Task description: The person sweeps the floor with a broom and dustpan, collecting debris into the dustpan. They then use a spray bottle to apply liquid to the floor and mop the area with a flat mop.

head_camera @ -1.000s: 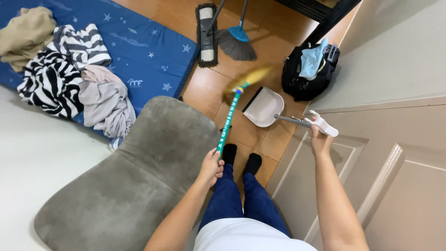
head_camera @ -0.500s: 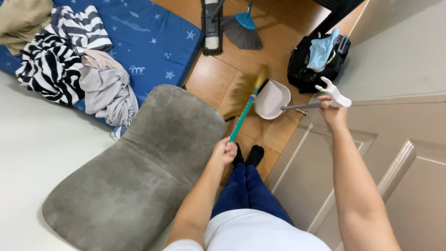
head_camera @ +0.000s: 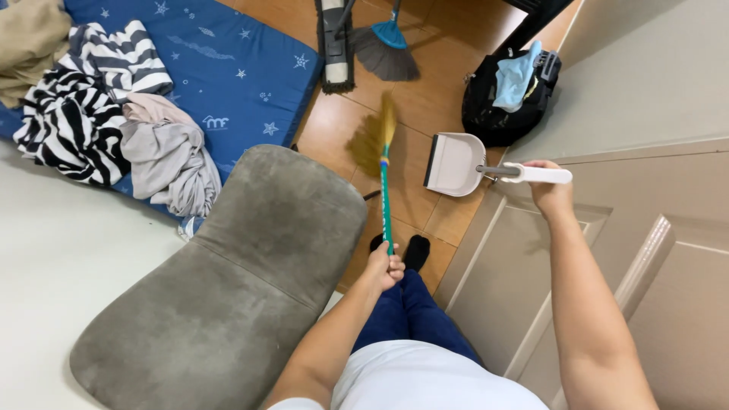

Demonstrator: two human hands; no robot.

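My left hand [head_camera: 385, 267] grips the end of a green-handled straw broom [head_camera: 383, 163]. Its yellow bristles blur over the wooden floor [head_camera: 418, 106] ahead of my feet. To the right, my right hand [head_camera: 548, 186] holds the white handle of a white dustpan [head_camera: 453, 163], which hangs just above the floor beside the broom head. The pan's open side faces left toward the bristles, a short gap apart.
A grey padded cushion [head_camera: 235, 281] lies at my left. Behind it lies a blue mattress [head_camera: 228, 68] with piled clothes [head_camera: 114, 129]. A flat mop [head_camera: 334, 42] and a second broom [head_camera: 383, 49] lie ahead. A black bag [head_camera: 505, 95] stands by the beige door [head_camera: 592, 250].
The broom head has swung left and forward across the floor. My right hand with the dustpan stays in nearly the same place. The view has shifted slightly.
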